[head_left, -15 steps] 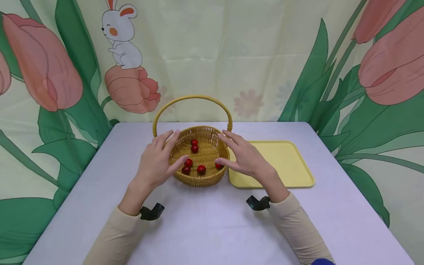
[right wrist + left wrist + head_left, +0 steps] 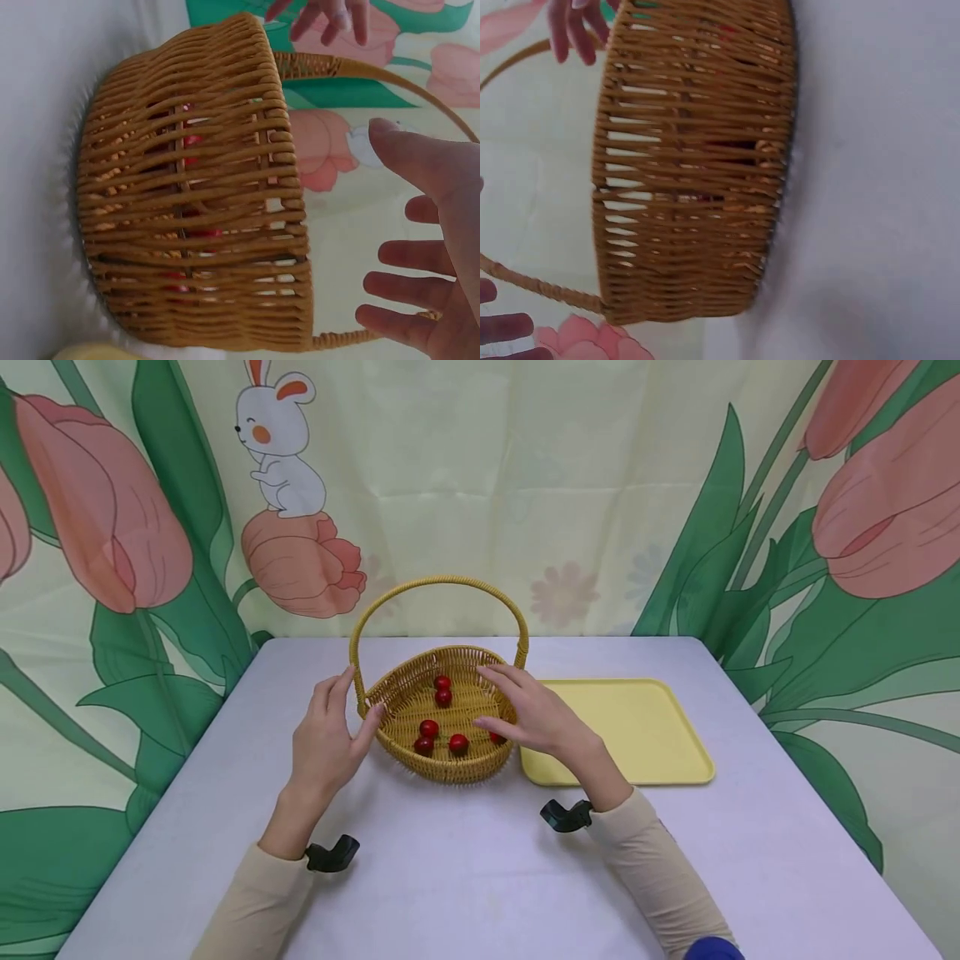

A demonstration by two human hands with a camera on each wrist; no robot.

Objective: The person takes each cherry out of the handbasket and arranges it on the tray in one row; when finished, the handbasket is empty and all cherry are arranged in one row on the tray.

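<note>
A round yellow-brown wicker basket [image 2: 450, 770] with a tall arched handle [image 2: 438, 580] stands on the table. Inside it lie several small, shiny, round red fruits [image 2: 458, 744], like cherries; one [image 2: 497, 737] is partly covered by the right hand. My left hand [image 2: 322, 743] is raised beside the basket's left rim, its fingers extended and thumb overlapping the rim in the head view. Over the right side of the basket hovers my right hand [image 2: 536, 714], fingers loosely spread. In the right wrist view the right hand [image 2: 427, 255] is apart from the woven wall [image 2: 195, 217], holding nothing.
A yellow rectangular tray [image 2: 630, 727] lies just right of the basket, on the white tabletop [image 2: 465, 877]. Behind the table hangs a curtain [image 2: 450, 485] printed with tulips and a rabbit. Each wrist wears a black mount [image 2: 333, 853].
My left hand has moved left, off the basket's opening to its left side. The right hand has shifted slightly left over the rim. Basket, fruits and tray stay put.
</note>
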